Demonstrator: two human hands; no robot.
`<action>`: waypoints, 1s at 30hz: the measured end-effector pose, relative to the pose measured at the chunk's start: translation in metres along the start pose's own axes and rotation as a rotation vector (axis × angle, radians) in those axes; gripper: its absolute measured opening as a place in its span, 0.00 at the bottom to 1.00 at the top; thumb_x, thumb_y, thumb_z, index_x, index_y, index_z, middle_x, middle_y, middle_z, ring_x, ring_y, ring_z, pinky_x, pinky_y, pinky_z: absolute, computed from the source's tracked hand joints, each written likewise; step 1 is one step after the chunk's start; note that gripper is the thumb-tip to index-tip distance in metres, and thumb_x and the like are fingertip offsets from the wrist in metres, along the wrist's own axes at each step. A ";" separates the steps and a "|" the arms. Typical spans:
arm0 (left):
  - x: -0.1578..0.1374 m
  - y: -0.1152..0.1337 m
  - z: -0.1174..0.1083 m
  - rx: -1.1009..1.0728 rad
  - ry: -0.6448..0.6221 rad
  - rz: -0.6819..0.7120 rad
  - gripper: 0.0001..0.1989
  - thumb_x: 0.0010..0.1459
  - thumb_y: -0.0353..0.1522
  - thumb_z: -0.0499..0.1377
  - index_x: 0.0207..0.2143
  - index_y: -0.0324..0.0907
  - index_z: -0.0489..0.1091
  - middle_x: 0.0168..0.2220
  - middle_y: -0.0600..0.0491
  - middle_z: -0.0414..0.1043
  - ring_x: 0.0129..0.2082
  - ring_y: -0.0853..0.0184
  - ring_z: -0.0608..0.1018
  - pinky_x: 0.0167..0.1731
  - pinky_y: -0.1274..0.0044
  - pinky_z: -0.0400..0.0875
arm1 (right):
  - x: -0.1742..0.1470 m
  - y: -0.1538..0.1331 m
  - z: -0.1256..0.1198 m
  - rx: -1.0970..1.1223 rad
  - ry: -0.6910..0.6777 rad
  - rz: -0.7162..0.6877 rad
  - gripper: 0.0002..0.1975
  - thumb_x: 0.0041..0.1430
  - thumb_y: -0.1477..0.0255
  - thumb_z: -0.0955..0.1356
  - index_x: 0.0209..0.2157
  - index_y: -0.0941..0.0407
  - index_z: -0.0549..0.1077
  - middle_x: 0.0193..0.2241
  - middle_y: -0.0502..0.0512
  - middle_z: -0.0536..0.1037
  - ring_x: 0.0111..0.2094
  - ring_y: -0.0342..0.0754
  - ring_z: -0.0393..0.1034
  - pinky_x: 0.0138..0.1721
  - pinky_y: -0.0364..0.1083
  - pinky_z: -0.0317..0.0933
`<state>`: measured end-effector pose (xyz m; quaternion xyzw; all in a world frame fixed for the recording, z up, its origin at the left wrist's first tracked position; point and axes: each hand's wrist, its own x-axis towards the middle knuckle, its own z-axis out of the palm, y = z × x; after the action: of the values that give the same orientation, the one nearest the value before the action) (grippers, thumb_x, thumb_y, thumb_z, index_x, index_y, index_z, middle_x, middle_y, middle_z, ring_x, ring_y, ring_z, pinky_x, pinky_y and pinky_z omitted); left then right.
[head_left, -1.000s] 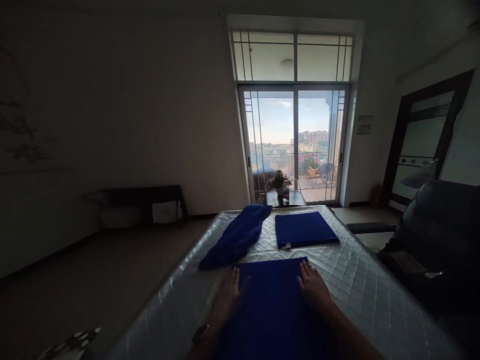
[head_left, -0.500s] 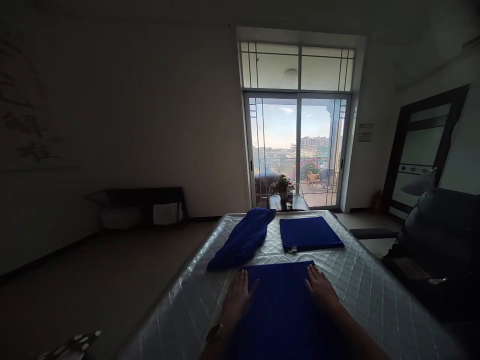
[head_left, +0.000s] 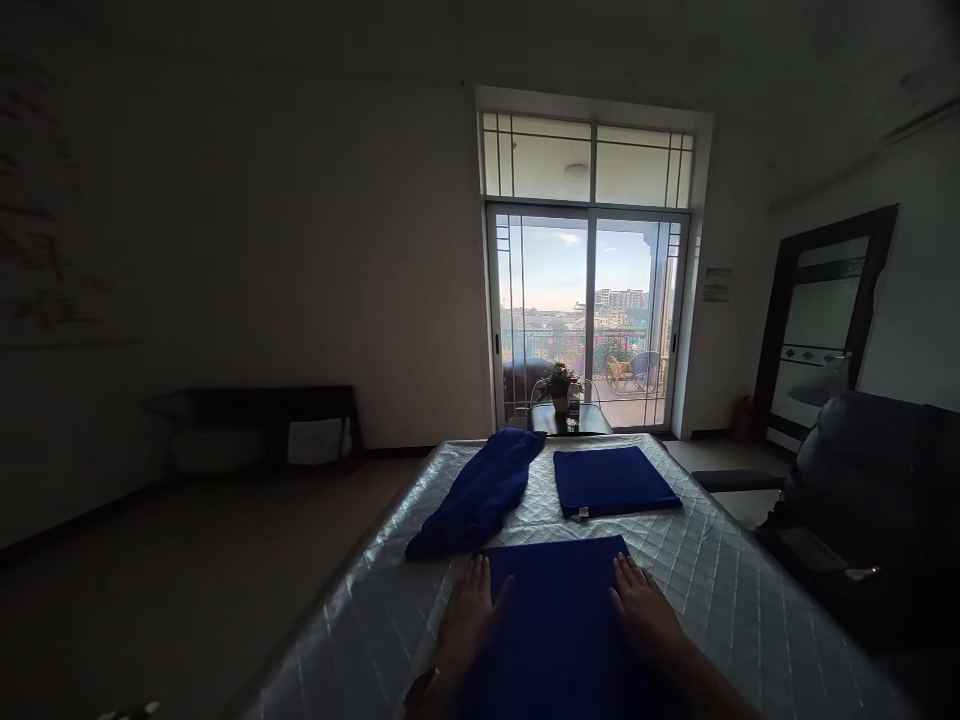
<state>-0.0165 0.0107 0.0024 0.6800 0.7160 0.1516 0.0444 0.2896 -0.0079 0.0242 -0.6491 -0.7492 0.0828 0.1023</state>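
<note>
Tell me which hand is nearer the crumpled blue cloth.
Left. The left hand is just this side of the crumpled cloth; the right hand is farther off, to its right.

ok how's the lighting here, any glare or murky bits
Head view: backlit by the bright sliding glass door; head view: sheen on the quilted silver cover; head view: left hand, right hand and nearest folded blue cloth dim; head view: black armchair nearly lost in darkness.
</note>
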 end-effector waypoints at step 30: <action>-0.005 0.068 0.001 0.225 0.087 0.074 0.37 0.68 0.49 0.40 0.67 0.31 0.57 0.70 0.39 0.57 0.70 0.55 0.60 0.68 0.64 0.57 | -0.026 0.011 0.006 0.182 -0.015 -0.052 0.37 0.68 0.56 0.52 0.70 0.64 0.50 0.72 0.61 0.48 0.73 0.55 0.39 0.72 0.56 0.38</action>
<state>0.0500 0.0076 0.0193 0.6993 0.7043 0.1010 -0.0688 0.3027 -0.0323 0.0146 -0.6168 -0.7559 0.1528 0.1574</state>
